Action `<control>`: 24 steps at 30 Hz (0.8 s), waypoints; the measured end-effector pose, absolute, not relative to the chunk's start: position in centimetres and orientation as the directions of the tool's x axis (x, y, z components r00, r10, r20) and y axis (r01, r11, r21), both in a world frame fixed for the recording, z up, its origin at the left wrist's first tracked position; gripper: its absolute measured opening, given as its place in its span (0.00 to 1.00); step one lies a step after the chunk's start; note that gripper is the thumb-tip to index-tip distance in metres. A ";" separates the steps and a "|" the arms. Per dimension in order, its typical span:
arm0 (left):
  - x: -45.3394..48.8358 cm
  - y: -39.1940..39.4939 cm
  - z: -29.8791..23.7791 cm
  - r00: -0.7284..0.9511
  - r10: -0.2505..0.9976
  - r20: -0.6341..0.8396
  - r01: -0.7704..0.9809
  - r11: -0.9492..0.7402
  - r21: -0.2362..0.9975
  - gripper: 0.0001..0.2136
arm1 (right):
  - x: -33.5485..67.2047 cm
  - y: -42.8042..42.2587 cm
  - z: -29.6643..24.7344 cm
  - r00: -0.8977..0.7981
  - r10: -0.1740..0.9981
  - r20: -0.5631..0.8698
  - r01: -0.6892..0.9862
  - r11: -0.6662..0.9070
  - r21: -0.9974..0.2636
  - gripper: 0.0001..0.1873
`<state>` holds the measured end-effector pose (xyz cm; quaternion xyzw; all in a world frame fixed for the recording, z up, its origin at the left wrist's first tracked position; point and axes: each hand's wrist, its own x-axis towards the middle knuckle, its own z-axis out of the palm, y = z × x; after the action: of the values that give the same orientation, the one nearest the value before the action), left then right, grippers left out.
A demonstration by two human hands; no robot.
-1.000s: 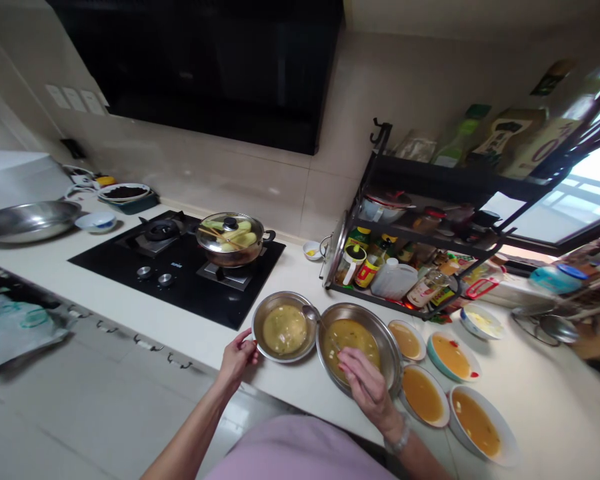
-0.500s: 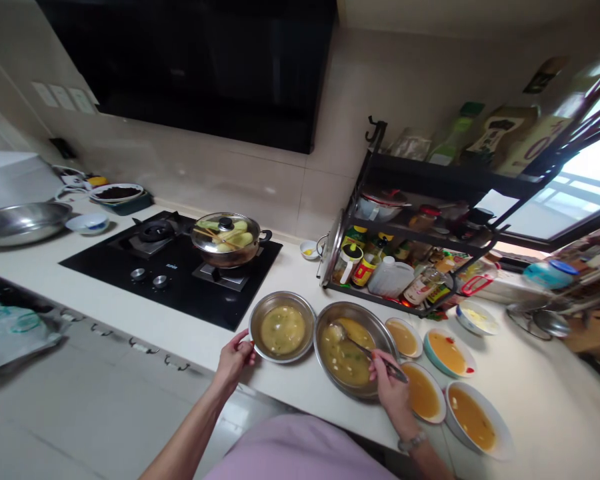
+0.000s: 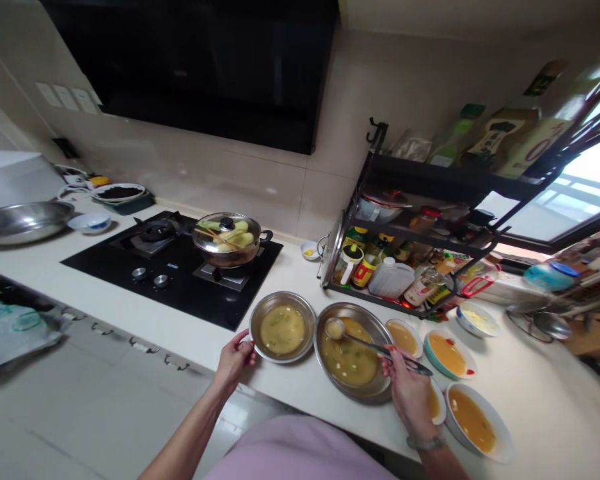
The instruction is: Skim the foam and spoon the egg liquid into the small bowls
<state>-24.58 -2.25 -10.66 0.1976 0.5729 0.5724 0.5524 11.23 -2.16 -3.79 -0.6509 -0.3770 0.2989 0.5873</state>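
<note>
My left hand (image 3: 235,360) grips the near rim of a small steel bowl (image 3: 283,327) holding yellow soup. My right hand (image 3: 405,390) is closed on the handle of a metal ladle (image 3: 336,329). The ladle's full cup hangs over the far left rim of a larger steel bowl (image 3: 353,351) of soup with bits in it. Both bowls stand side by side on the white counter (image 3: 300,383), close to its front edge.
Several small bowls of orange soup (image 3: 473,420) stand right of the large bowl. A lidded pot (image 3: 227,239) sits on the black hob (image 3: 175,267). A black rack of bottles (image 3: 405,267) lines the back wall. A steel wok (image 3: 23,220) lies far left.
My right hand moved right and back from over the large bowl, dipped the ladle in its soup, then lifted the filled cup to its far left rim. My left hand stayed put.
</note>
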 end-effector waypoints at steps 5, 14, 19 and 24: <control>-24.6 -2.2 -10.7 -0.312 0.857 -0.410 -0.406 0.270 0.873 0.31 | 10.3 -2.0 -2.4 0.496 0.867 -0.040 -0.047 -0.018 -0.999 0.19; -24.6 -2.1 -10.8 -0.317 0.855 -0.410 -0.420 0.261 0.869 0.31 | 5.8 -1.9 -1.2 0.225 0.962 0.153 0.204 0.108 -0.973 0.17; -24.5 -2.2 -10.6 -0.312 0.860 -0.404 -0.411 0.261 0.873 0.32 | 4.5 -3.2 -0.4 -0.138 0.864 0.484 0.399 0.496 -0.772 0.11; -24.5 -2.2 -10.5 -0.311 0.862 -0.400 -0.405 0.261 0.877 0.31 | 5.2 -3.9 -0.2 -0.373 0.641 0.671 0.459 0.756 -0.467 0.17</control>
<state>-24.51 -2.22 -10.49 0.2003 0.5710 0.5741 0.5516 5.21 -3.95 -0.16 -0.3343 -0.8223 0.1011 0.4492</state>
